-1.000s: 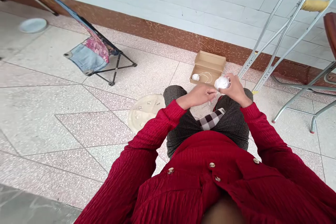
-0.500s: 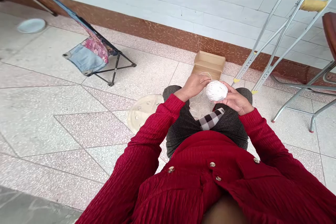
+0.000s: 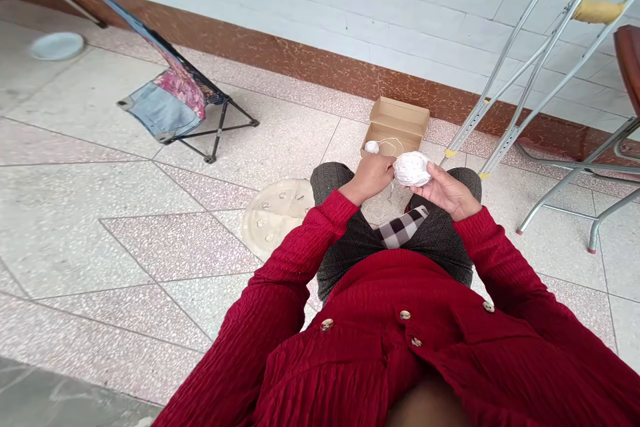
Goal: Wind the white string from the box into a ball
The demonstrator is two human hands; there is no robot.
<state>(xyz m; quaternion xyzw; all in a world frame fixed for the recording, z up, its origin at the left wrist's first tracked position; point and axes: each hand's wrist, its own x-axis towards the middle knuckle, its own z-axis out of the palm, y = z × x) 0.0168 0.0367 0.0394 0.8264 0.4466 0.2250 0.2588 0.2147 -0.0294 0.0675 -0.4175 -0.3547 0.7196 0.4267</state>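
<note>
Over my lap, my right hand grips a white ball of yarn, thumb on its near side and fingers beneath. My left hand is closed at the ball's left side, its fingertips pinching the yarn strand. A thin loop of the strand runs from there into an open cardboard box on the floor past my knees. Inside that box, at its left, lies a smaller white ball of yarn. A black-and-white checked cloth lies between my thighs.
A round cream mat lies on the floor by my left knee. Further left stands a folding chair, with a pale basin beyond it. Metal crutches lean on the wall at right, beside a metal-legged chair.
My left hand has moved down slightly along the ball's left side. The smaller ball in the box, hidden before, now shows. The large ball has turned a little in my right hand.
</note>
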